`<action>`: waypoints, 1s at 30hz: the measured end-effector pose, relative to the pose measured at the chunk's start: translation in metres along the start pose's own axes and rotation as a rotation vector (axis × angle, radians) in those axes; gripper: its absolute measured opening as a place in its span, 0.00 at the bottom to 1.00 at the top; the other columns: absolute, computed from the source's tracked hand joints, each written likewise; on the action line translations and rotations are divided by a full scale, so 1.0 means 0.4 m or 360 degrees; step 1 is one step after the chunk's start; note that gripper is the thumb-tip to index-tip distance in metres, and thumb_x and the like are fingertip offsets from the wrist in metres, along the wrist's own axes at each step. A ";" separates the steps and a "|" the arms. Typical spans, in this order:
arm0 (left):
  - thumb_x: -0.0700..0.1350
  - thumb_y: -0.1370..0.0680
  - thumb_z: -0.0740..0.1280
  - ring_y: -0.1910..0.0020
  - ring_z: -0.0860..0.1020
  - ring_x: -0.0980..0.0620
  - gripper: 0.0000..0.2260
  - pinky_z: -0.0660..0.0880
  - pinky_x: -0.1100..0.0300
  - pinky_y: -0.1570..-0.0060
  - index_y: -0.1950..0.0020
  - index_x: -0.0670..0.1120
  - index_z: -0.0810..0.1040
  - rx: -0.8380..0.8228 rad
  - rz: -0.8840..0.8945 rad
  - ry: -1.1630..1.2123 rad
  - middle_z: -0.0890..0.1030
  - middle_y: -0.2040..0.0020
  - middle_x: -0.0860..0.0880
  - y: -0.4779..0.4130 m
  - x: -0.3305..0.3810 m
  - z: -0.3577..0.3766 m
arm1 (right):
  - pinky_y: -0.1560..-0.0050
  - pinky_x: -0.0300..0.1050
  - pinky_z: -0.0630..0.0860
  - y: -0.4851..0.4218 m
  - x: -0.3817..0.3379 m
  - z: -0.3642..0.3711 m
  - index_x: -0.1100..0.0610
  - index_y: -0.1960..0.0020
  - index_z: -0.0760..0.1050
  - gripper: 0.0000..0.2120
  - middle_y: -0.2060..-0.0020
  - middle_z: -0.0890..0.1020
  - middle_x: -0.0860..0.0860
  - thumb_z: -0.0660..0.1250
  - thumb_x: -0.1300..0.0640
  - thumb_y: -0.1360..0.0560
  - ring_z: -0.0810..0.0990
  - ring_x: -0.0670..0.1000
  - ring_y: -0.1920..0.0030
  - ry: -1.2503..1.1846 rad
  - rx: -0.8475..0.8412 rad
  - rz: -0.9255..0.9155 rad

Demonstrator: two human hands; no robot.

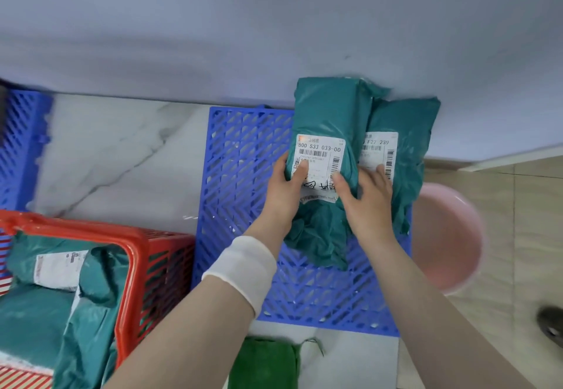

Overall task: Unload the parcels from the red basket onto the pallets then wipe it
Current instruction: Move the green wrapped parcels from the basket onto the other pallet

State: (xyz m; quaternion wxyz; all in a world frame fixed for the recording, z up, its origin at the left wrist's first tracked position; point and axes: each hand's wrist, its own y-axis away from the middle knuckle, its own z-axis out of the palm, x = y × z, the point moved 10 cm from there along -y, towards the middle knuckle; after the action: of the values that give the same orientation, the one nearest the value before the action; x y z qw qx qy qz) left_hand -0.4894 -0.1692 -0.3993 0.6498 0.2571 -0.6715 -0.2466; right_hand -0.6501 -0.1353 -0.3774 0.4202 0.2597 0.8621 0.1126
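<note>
A teal parcel (329,111) with a white label lies on the blue pallet (240,160) against the wall. My left hand (285,189) grips its left edge and my right hand (368,199) grips its right side. A second teal parcel (408,120) lies just to the right, touching it. The red basket (137,254) stands at lower left and holds several more teal parcels (33,318). A green cloth (265,364) lies on the floor by the pallet's near edge.
A pink basin (447,236) sits on the floor right of the pallet. Another blue pallet (21,141) is at far left. The pale wall (274,22) runs close behind. Marble floor (122,151) shows between the pallets.
</note>
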 end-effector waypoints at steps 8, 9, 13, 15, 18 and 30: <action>0.48 0.21 0.61 0.28 0.61 0.50 0.27 0.60 0.53 0.29 0.26 0.43 0.55 0.0204 0.0156 -0.0495 0.62 0.26 0.45 0.120 0.117 -0.047 | 0.28 0.47 0.55 0.119 -0.093 -0.108 0.56 0.26 0.57 0.33 0.26 0.61 0.54 0.63 0.44 0.25 0.55 0.52 0.26 -0.0080 0.0177 0.0037; 0.48 0.21 0.62 0.28 0.61 0.49 0.27 0.60 0.52 0.29 0.26 0.43 0.57 0.0244 0.0228 -0.0633 0.63 0.26 0.46 0.149 0.137 -0.061 | 0.28 0.47 0.55 0.147 -0.112 -0.120 0.57 0.26 0.58 0.32 0.27 0.61 0.55 0.63 0.45 0.25 0.55 0.52 0.26 -0.0029 0.0210 0.0002; 0.46 0.22 0.63 0.30 0.64 0.48 0.24 0.62 0.51 0.32 0.28 0.43 0.62 0.0249 0.0469 -0.1033 0.67 0.29 0.45 0.283 0.192 -0.105 | 0.28 0.49 0.54 0.278 -0.186 -0.142 0.59 0.28 0.61 0.29 0.28 0.63 0.57 0.64 0.48 0.25 0.54 0.55 0.25 0.0132 0.0281 -0.0174; 0.45 0.22 0.62 0.31 0.66 0.46 0.21 0.63 0.52 0.33 0.30 0.43 0.65 0.0198 0.0593 -0.1262 0.69 0.31 0.44 0.362 0.204 -0.122 | 0.27 0.51 0.54 0.348 -0.217 -0.137 0.61 0.29 0.63 0.28 0.30 0.65 0.59 0.65 0.51 0.25 0.55 0.58 0.26 0.0224 0.0280 -0.0259; 0.45 0.23 0.62 0.34 0.69 0.43 0.20 0.64 0.51 0.36 0.31 0.43 0.67 0.0161 0.0739 -0.1456 0.72 0.34 0.43 0.494 0.215 -0.170 | 0.27 0.52 0.54 0.469 -0.256 -0.131 0.62 0.30 0.64 0.27 0.30 0.67 0.58 0.66 0.54 0.26 0.56 0.59 0.26 0.0347 0.0256 -0.0342; 0.42 0.27 0.66 0.46 0.76 0.40 0.15 0.70 0.51 0.46 0.41 0.42 0.76 0.0070 0.1193 -0.1857 0.79 0.47 0.42 0.745 0.293 -0.515 | 0.28 0.52 0.55 0.803 -0.499 0.023 0.63 0.33 0.69 0.24 0.33 0.70 0.59 0.68 0.56 0.27 0.58 0.60 0.27 0.0398 0.0273 -0.0376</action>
State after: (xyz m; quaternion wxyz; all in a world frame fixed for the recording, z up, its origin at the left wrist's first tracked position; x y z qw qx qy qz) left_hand -0.2936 -0.0242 -0.1068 0.2186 -0.1537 -0.9595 -0.0897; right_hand -0.4273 0.0260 -0.1177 0.2964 0.1756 0.9386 0.0202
